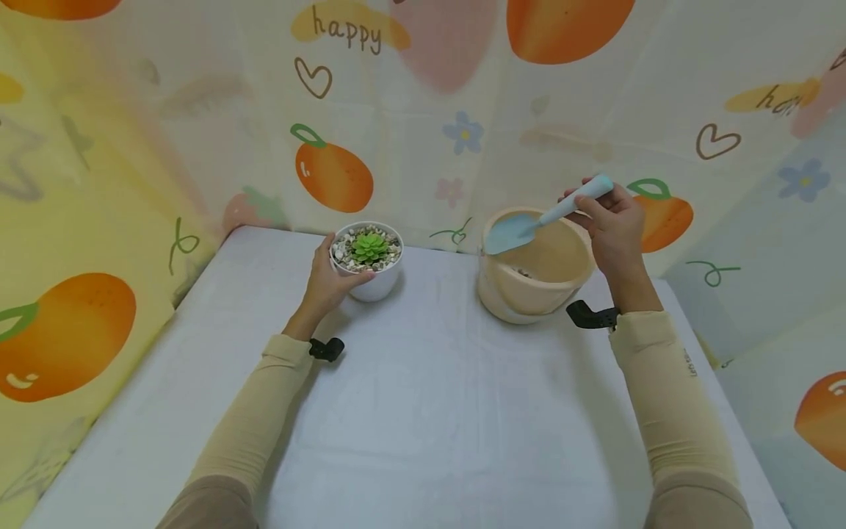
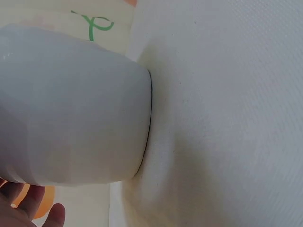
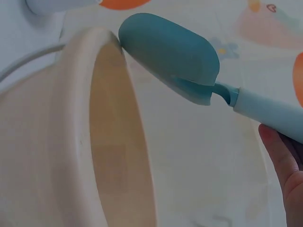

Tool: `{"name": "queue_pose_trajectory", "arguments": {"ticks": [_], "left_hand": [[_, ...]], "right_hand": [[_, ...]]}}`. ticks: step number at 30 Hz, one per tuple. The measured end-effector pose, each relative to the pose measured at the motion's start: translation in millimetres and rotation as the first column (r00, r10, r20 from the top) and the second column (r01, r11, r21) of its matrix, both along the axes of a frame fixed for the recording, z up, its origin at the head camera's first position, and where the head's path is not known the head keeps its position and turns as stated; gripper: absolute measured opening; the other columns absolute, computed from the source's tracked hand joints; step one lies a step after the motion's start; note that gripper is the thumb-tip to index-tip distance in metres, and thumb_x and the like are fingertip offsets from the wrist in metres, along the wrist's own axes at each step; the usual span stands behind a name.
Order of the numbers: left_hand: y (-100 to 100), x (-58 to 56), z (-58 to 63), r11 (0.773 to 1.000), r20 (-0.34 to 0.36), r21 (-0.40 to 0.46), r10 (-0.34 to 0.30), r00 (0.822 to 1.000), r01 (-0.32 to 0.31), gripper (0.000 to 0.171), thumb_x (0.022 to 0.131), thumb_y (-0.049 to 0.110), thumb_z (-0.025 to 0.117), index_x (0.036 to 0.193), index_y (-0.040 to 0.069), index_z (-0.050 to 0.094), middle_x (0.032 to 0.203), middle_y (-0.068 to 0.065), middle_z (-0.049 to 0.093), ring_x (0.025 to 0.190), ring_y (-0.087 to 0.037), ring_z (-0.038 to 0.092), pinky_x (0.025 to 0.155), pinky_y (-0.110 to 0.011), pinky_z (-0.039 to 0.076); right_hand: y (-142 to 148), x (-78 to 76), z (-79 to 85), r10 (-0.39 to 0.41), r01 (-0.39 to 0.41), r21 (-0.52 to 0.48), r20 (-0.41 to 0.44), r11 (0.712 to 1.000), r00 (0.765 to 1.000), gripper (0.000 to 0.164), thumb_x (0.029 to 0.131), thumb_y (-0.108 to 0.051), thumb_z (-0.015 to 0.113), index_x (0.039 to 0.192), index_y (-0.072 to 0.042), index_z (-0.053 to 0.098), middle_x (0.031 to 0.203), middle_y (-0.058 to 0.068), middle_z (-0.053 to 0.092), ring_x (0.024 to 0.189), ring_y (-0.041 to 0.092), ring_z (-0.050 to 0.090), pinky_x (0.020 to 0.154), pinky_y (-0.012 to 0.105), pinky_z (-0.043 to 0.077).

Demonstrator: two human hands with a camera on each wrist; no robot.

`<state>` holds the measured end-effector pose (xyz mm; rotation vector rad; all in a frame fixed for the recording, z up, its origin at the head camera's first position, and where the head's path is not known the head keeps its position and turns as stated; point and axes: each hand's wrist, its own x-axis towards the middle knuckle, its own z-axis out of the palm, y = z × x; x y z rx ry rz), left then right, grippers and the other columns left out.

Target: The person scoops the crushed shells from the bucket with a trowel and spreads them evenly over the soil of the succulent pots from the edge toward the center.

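My left hand [image 1: 328,281] grips a small white pot [image 1: 375,286] by its rim, thumb at the near side and fingers at the left. Inside the pot a green succulent [image 1: 370,248] sits among pale pebbles. The left wrist view shows the white pot [image 2: 75,109] with its base at the tablecloth. In my right hand [image 1: 617,228] is a light blue garden trowel [image 1: 512,234], pinched by the handle over a beige bucket [image 1: 535,294]. From the right wrist, the trowel's scoop [image 3: 170,52] appears beside the bucket rim [image 3: 78,123]. A few small bits lie inside the bucket.
A white cloth covers the table [image 1: 423,411]. Behind it hangs a printed backdrop [image 1: 410,110] with oranges, hearts and flowers, close to the pot and bucket. Each wrist bears a black camera mount [image 1: 591,316].
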<state>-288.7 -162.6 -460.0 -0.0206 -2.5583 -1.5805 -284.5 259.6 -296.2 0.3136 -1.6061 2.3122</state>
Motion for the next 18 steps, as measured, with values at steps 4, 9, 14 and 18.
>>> {"name": "queue_pose_trajectory", "arguments": {"ticks": [4,9,14,18], "left_hand": [[0,-1.2,-0.6,1.0,-0.002,-0.01,-0.001,1.0,0.001,0.117,0.072,0.047,0.083,0.156,0.012,0.01,0.158,-0.018,0.021,0.146,-0.034,0.024,0.117,-0.059,0.023],[0,-1.4,1.4,1.0,-0.011,-0.009,-0.011,1.0,0.011,0.116,0.073,0.047,0.082,0.156,0.012,0.01,0.158,-0.018,0.02,0.146,-0.034,0.024,0.117,-0.058,0.023],[-1,-1.9,1.7,1.0,-0.019,-0.007,-0.011,1.0,0.011,0.116,0.073,0.046,0.083,0.157,0.013,0.01,0.158,-0.018,0.02,0.146,-0.034,0.024,0.117,-0.058,0.023],[-1,-0.8,-0.3,1.0,-0.013,-0.007,-0.011,1.0,0.011,0.116,0.073,0.046,0.083,0.157,0.012,0.01,0.158,-0.018,0.02,0.146,-0.034,0.024,0.117,-0.058,0.023]], "right_hand": [[8,-5.2,1.3,-0.011,0.012,-0.036,0.017,0.999,1.0,0.021,0.083,0.01,0.069,0.102,0.005,0.065,0.089,0.014,0.07,0.081,0.026,0.073,0.074,0.035,0.059],[14,-11.8,0.0,-0.028,0.03,-0.055,0.026,0.998,0.999,0.019,0.083,0.012,0.067,0.101,0.006,0.065,0.088,0.015,0.07,0.079,0.027,0.073,0.073,0.036,0.06],[17,-18.7,-6.4,-0.049,0.05,-0.029,0.037,0.998,0.998,0.018,0.082,0.013,0.066,0.097,0.005,0.066,0.087,0.013,0.07,0.078,0.025,0.073,0.073,0.035,0.06],[18,-22.6,-17.0,-0.06,0.06,0.005,0.072,0.998,0.996,0.017,0.083,0.015,0.064,0.096,0.004,0.066,0.085,0.012,0.07,0.078,0.024,0.073,0.072,0.034,0.06]]}}
